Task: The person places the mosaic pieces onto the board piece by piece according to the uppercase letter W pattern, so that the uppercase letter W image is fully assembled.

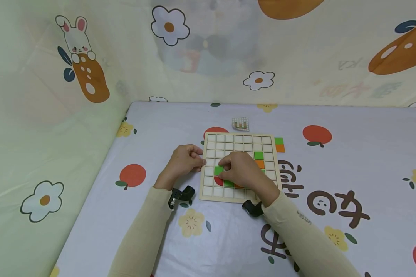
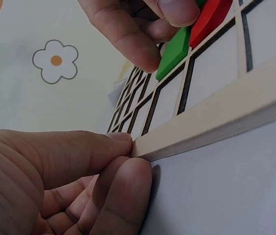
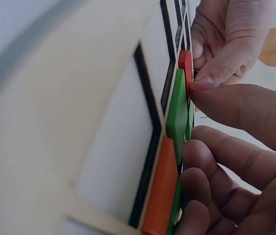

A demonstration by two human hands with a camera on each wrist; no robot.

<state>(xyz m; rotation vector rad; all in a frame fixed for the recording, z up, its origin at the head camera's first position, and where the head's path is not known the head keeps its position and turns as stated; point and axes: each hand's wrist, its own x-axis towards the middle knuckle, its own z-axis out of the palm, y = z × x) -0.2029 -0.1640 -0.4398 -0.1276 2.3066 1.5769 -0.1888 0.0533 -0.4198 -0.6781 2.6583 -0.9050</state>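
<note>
A wooden grid board [image 1: 222,197] lies on the table, with several coloured tiles in its cells. At its left edge my left hand [image 1: 184,161] pinches the frame between thumb and bent forefinger, plain in the left wrist view. Over the board, my right hand [image 1: 242,169] has thumb and forefinger at opposite sides of a green tile [image 1: 218,171] in a left-hand column. Just below that tile sits a red rounded piece [image 1: 218,181], close to the thumb. Another green tile [image 3: 177,115] and an orange tile [image 3: 161,186] show under the right hand's curled fingers.
At the board's right side lie a loose green tile [image 1: 279,141] and an orange tile [image 1: 280,148]. A small printed grid card [image 1: 240,123] lies behind the board. Patterned cloth covers the table [image 1: 364,161], and a printed curtain [image 1: 208,57] hangs behind.
</note>
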